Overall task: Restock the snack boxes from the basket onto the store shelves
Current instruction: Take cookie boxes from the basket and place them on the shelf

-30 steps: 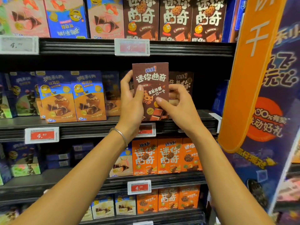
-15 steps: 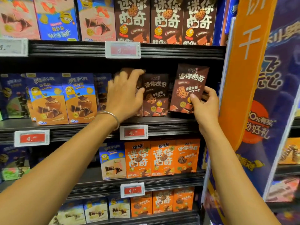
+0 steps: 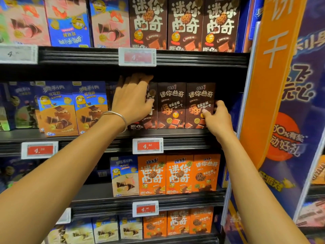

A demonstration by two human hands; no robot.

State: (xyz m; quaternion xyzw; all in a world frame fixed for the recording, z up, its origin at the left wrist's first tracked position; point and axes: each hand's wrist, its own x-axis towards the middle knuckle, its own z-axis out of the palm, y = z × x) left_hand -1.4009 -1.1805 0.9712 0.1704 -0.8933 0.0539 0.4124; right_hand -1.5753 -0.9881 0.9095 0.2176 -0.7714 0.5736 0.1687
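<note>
Three brown cookie boxes stand upright side by side on the middle shelf [image 3: 184,133]. My left hand [image 3: 131,101] covers most of the leftmost brown box [image 3: 152,120], with the fingers curled over its top and the thumb on its front. The middle brown box [image 3: 171,105] stands untouched. My right hand [image 3: 218,118] pinches the rightmost brown box [image 3: 198,97] at its lower right edge, thumb on the front. That box stands straight on the shelf against the middle one. No basket is in view.
Blue wafer boxes [image 3: 73,106] fill the same shelf to the left. More brown boxes [image 3: 184,23] sit on the shelf above, orange boxes [image 3: 179,173] on the one below. A price tag [image 3: 147,146] hangs on the shelf edge. An orange banner [image 3: 269,85] borders the right side.
One second ago both hands held a single brown box in front of the shelf. My right hand then carried a tilted box to the right end and stood it upright; my left hand stays on the leftmost box.
</note>
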